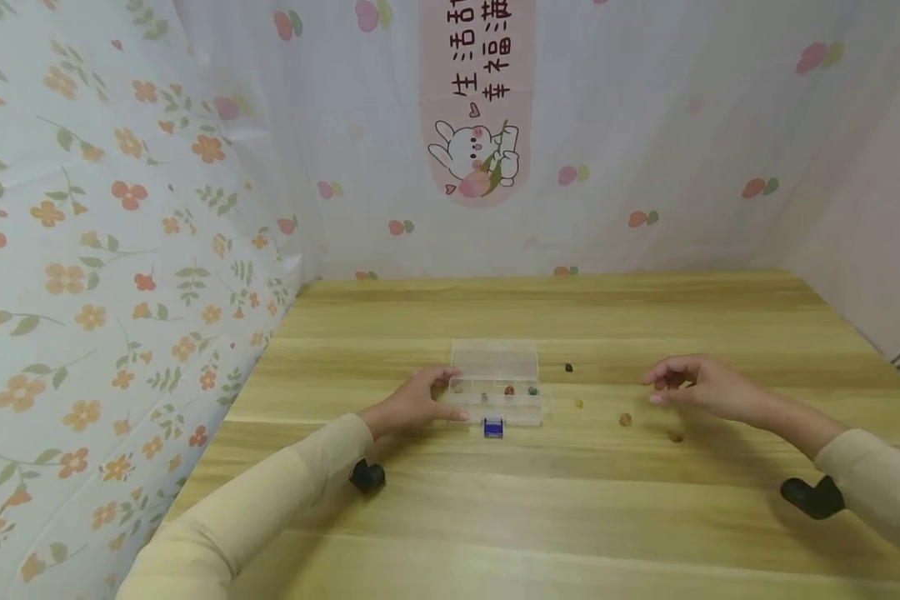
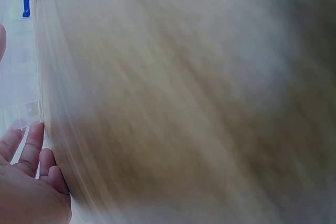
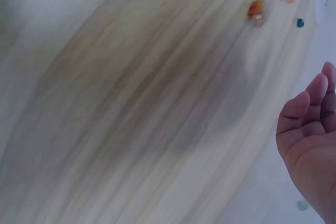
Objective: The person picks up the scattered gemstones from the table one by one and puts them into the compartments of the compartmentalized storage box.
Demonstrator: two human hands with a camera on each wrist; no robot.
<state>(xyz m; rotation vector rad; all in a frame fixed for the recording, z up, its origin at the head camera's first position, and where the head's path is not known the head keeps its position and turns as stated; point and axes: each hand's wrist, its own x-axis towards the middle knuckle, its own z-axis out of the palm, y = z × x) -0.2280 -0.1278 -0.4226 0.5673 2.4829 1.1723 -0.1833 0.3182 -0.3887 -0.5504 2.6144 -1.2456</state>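
Note:
A clear plastic compartment box (image 1: 525, 411) with a blue latch (image 1: 493, 427) stands with its lid (image 1: 495, 358) raised at the back. My left hand (image 1: 416, 400) grips its left end, thumb at the front and fingers behind. Inside the compartments sit several small stones, including a reddish one (image 1: 509, 390) and a green one (image 1: 532, 391). To the right, my right hand (image 1: 701, 386) hovers over the table, fingers loosely bent and nothing visible in them. Nearest to it are an orange-brown stone (image 1: 626, 419) and a brown stone (image 1: 675, 436).
Between box and right hand lie a dark stone (image 1: 568, 367) and a yellow stone (image 1: 579, 403) on the wooden table (image 1: 495, 517). A patterned curtain (image 1: 607, 125) hangs behind the table's back edge, another flowered one (image 1: 105, 250) along the left.

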